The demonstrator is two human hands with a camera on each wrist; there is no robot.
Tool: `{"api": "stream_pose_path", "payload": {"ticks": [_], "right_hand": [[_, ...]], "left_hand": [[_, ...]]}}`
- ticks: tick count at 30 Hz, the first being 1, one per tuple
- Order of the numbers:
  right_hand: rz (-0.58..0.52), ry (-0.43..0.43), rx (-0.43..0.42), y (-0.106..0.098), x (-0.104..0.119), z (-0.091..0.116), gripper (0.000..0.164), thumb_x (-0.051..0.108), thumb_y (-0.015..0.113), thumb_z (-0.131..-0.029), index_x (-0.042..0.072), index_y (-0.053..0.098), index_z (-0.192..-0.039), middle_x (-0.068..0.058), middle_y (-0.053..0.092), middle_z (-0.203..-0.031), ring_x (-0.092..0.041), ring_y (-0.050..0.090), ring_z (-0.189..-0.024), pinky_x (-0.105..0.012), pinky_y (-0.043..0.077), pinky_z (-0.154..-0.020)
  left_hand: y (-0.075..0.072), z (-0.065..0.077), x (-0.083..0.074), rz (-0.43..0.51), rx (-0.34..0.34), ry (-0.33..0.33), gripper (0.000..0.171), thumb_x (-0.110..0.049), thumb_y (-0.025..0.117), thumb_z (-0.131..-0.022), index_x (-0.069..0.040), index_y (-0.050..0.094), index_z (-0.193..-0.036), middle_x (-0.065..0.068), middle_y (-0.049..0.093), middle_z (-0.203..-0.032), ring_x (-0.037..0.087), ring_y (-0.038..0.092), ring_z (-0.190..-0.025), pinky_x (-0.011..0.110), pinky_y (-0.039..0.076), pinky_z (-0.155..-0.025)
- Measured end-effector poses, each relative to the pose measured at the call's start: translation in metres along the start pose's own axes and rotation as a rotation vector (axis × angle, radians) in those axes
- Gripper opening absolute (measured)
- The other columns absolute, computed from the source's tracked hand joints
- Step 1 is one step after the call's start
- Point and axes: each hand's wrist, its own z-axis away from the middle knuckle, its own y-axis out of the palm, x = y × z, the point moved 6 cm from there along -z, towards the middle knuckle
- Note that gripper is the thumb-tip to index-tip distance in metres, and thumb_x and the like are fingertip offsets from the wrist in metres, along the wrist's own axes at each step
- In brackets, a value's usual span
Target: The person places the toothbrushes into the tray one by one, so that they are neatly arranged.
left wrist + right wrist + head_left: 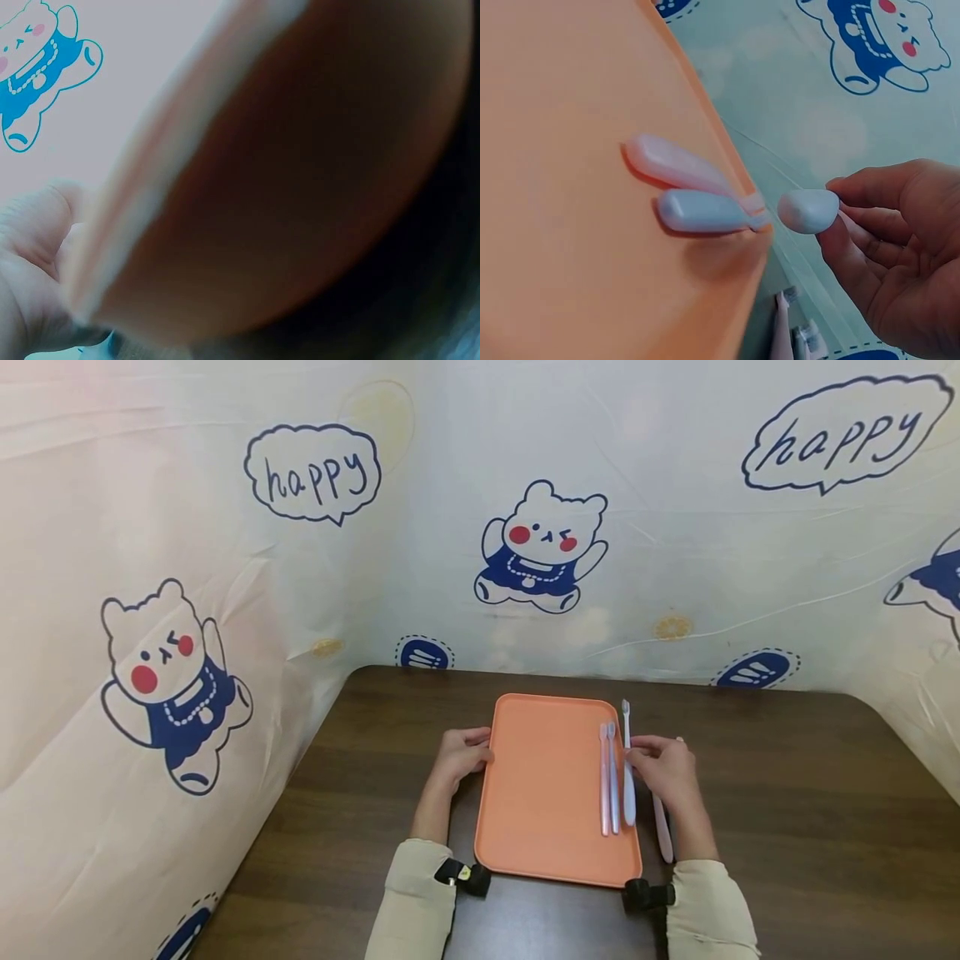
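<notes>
An orange tray (551, 793) lies lengthwise in front of me. My left hand (460, 758) holds its left edge, with thumb and forefinger at the rim; in the left wrist view the tray hides part of this hand (34, 270). On the tray's right side, a pink toothbrush (604, 785) and a blue toothbrush (614, 789) lie side by side. My right hand (667, 768) pinches a pale bluish-white toothbrush (629, 797) by its handle, over the tray's right rim. In the right wrist view its rounded handle end (808, 211) faces the camera.
A pale pink toothbrush (663, 835) lies on the brown table (810, 793), partly hidden under the right hand. Two brush heads (784, 304) show beyond the tray in the right wrist view. A printed cloth (450, 527) hangs behind the table.
</notes>
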Motion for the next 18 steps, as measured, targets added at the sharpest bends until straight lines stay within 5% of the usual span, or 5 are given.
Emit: {"api": "stream_pose_path", "payload": {"ticks": [18], "right_hand": [[-0.019, -0.032, 0.017, 0.024, 0.008, -0.003, 0.035, 0.011, 0.065, -0.094, -0.008, 0.069, -0.123, -0.028, 0.073, -0.106, -0.007, 0.061, -0.071, -0.018, 0.050, -0.059]], "left_hand": [[-0.001, 0.001, -0.001, -0.002, 0.009, 0.003, 0.054, 0.008, 0.065, -0.082, 0.005, 0.061, -0.136, 0.023, 0.066, -0.135, 0.031, 0.064, -0.127, 0.038, 0.061, -0.087]]}}
